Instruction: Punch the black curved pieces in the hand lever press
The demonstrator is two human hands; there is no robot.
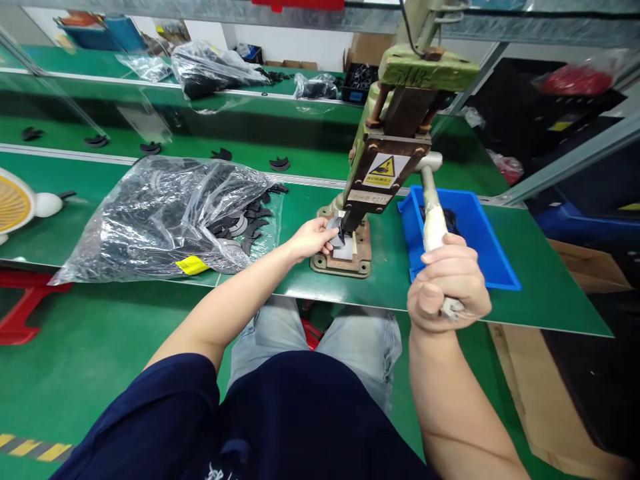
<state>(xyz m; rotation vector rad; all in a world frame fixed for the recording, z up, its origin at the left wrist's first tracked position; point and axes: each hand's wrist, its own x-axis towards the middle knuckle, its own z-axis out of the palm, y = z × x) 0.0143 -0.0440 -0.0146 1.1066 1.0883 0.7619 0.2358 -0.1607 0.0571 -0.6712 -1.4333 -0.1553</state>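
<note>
Hands work at either side of a green-painted, rust-spotted metal hand press (400,127) that stands on a green workbench (545,293). The left hand (311,239) reaches in over the press's base plate (345,267), its fingertips pinched on a small dark flat piece (338,235) that sits right at the foot of the ram (356,217), above a pale block (345,253). How much of the piece lies beneath the tool is hard to tell, since the ram hides it. The right hand (447,283) is closed in a full fist around the pale lever handle (433,220), which slopes from the press head down toward the person. Just beyond that fist, beside the press, lies a blue plastic bin (480,247) with something dark in it. Left of the press, a clear plastic bag (150,213) stuffed with black curved parts (250,223) lies slumped on the bench, a yellow label (191,265) at its near edge and some parts spilling from its mouth. A yellow warning sticker (383,170) faces out from the press head. Farther back, more black pieces (279,163) lie scattered on a green belt (200,137).
</note>
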